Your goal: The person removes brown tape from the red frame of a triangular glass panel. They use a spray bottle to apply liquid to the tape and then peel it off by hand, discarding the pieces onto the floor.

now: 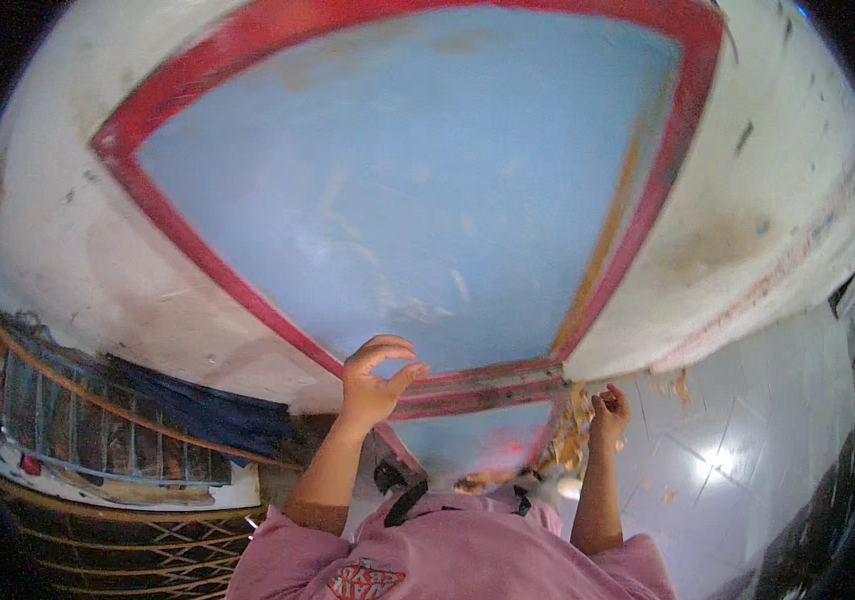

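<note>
A pale blue door panel (412, 187) in a red frame (210, 262), set in a whitish wall, fills the view before me. My left hand (375, 379) is raised at the panel's lower edge, thumb and fingers curved apart with nothing between them. Whether it touches the frame I cannot tell. My right hand (610, 409) is lower right, near the frame's bottom right corner, with its fingers partly curled; I cannot tell whether it holds something small. Below the red bottom rail (480, 394) a smaller blue surface (472, 439) shows.
Brownish scraps (570, 435) lie on the shiny tiled floor (697, 465) at the right. Dark blue cloth (202, 405) hangs beside a barred, wood-edged structure (120, 427) at the left. Beneath it stands a folding lattice gate (195, 551). The whitish wall (712, 247) bears smudges.
</note>
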### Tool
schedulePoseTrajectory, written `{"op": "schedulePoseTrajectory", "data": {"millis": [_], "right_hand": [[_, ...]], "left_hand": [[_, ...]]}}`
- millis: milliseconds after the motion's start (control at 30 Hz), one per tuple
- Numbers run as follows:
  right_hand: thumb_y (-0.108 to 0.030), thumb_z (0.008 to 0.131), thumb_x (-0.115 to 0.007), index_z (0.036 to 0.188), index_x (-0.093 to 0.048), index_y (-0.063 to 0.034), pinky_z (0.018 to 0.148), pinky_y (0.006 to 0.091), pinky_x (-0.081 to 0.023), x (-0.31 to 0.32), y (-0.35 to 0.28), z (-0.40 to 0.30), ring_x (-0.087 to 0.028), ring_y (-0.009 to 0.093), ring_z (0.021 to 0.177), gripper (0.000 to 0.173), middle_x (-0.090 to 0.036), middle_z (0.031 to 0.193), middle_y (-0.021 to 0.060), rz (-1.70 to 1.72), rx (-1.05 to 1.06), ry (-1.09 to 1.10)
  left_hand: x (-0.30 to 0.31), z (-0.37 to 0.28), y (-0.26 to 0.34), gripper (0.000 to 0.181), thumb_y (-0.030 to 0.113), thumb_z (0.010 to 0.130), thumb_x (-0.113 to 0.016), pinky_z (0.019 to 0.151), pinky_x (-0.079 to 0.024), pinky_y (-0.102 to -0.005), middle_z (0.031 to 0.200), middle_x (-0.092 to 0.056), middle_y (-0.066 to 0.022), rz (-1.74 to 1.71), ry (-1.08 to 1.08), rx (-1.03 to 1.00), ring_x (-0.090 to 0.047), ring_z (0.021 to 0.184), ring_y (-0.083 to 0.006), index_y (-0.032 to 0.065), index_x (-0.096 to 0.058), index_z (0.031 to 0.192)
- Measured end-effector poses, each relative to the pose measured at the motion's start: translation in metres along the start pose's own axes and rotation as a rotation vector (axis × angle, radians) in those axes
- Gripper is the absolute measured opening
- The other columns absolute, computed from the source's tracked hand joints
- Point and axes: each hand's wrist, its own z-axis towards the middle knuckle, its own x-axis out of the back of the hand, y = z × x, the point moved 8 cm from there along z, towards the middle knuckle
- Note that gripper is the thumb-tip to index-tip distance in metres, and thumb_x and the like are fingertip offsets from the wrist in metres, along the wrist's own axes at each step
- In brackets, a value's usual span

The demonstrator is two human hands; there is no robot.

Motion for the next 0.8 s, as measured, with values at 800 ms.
{"op": "schedulePoseTrajectory", "data": {"millis": [800], "right_hand": [[-0.005,0.072,-0.056,0.121,-0.049,-0.0076,0.088,0.0401,-0.038,-0.240,-0.447,-0.114,-0.050,0.033,0.102,0.049,-0.049,0.125,0.0111,-0.348,1.387,0.161]], "left_hand": [[0.220,0.163,0.169,0.020,0.024,0.081,-0.057,0.086,-0.030,-0.0305,0.095,-0.065,-0.0035,0.714,0.705,-0.938,-0.058,0.091,-0.0181,0.0108,-0.065,0.094]]}}
